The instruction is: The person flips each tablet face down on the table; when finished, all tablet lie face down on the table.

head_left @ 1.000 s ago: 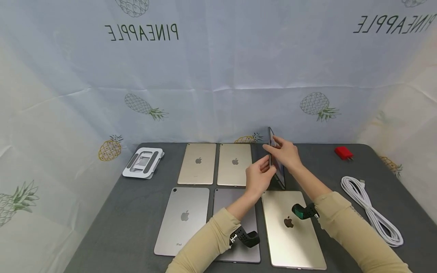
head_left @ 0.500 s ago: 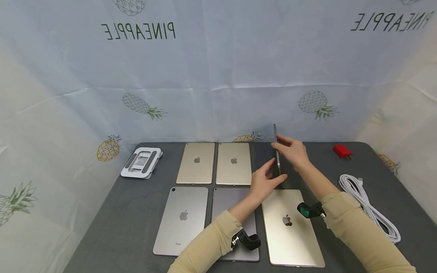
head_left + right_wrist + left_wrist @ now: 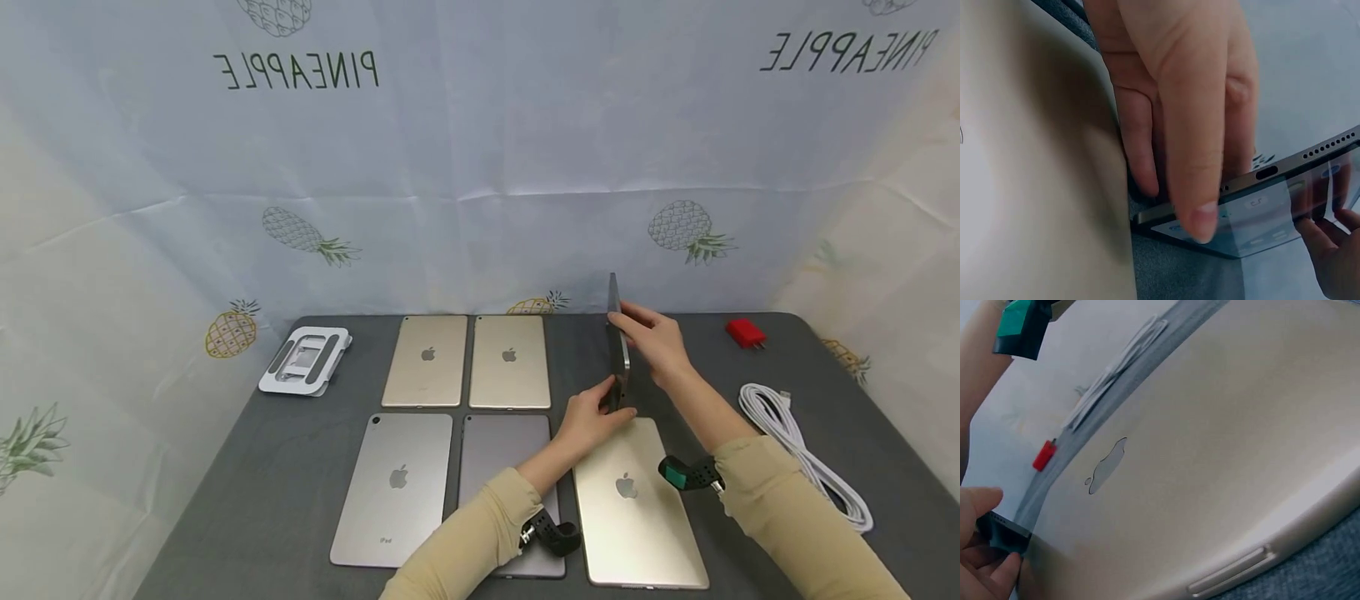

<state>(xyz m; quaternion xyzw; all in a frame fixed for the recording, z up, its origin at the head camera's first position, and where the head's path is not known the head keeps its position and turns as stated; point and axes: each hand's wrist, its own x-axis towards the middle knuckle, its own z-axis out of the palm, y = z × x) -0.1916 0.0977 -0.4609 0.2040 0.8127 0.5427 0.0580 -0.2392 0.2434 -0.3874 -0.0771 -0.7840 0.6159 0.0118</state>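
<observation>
A dark tablet (image 3: 617,350) stands nearly on edge beyond the front right gold tablet (image 3: 645,517), its narrow side towards the head camera. My left hand (image 3: 591,423) pinches its lower near corner; the right wrist view shows that thumb over the edge by the charging port, with the other fingers behind. Higher up, my right hand (image 3: 656,343) holds the tablet from the right. Fingers of the right hand (image 3: 1335,256) meet the screen (image 3: 1260,215), which shows their reflection. The left wrist view catches only the tablet's dark end (image 3: 1007,532).
Face down lie two gold tablets (image 3: 426,371) at the back, then a silver tablet (image 3: 393,500) and a grey tablet (image 3: 510,454) in front. A white folding stand (image 3: 305,361) is left; a red charger (image 3: 746,333) and coiled white cable (image 3: 806,458) lie right. A curtain (image 3: 450,208) hangs behind.
Both hands have shifted right with the dark tablet. It has turned so its screen no longer faces the head view, and the left hand has come lower and nearer the front gold tablet.
</observation>
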